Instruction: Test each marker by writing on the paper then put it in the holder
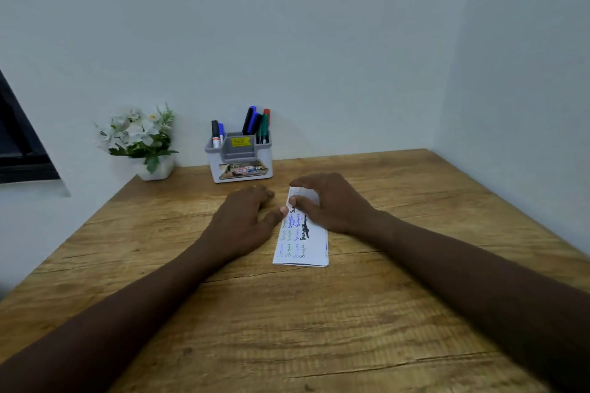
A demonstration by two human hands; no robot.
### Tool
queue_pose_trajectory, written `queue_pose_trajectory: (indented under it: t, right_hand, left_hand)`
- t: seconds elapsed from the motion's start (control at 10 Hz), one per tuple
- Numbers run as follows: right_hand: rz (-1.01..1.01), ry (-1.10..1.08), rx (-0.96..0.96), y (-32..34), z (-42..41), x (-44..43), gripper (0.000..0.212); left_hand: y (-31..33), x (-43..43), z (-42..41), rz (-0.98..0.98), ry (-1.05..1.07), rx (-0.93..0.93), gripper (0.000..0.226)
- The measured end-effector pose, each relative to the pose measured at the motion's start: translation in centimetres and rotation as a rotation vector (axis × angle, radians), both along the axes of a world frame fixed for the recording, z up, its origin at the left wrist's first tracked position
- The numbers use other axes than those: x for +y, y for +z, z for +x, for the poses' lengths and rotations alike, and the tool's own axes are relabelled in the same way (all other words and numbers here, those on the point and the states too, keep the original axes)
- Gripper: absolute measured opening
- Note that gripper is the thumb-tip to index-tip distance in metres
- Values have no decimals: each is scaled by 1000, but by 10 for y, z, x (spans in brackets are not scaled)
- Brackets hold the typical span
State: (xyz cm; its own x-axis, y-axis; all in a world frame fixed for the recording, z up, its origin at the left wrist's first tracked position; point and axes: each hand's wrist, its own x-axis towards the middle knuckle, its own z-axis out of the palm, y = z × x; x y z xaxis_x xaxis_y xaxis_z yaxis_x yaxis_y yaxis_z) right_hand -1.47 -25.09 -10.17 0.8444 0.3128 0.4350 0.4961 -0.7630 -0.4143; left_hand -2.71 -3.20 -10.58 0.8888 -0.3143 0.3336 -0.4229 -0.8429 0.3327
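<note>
I see the right hand arched over the folded paper, fingertips pinching its far end. The left hand lies flat, grasping nothing, on the table, thumb touching the paper's edge.

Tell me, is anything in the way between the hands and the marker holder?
Nothing visible is. The left hand lies flat on the table and the right hand presses the folded paper. Only bare wood lies between them and the holder, where the markers already stand.
</note>
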Motion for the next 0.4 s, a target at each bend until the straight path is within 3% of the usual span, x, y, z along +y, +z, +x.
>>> queue_pose_trajectory:
  t: [0.2, 0.4]
  right_hand:
    - [5, 58, 20, -7, 15, -5, 39]
    - [-1, 25, 47, 27, 29, -8, 51]
  left_hand:
    - [-3, -1, 7, 28, 8, 36, 60]
    - [16, 0, 18, 102, 1, 21, 62]
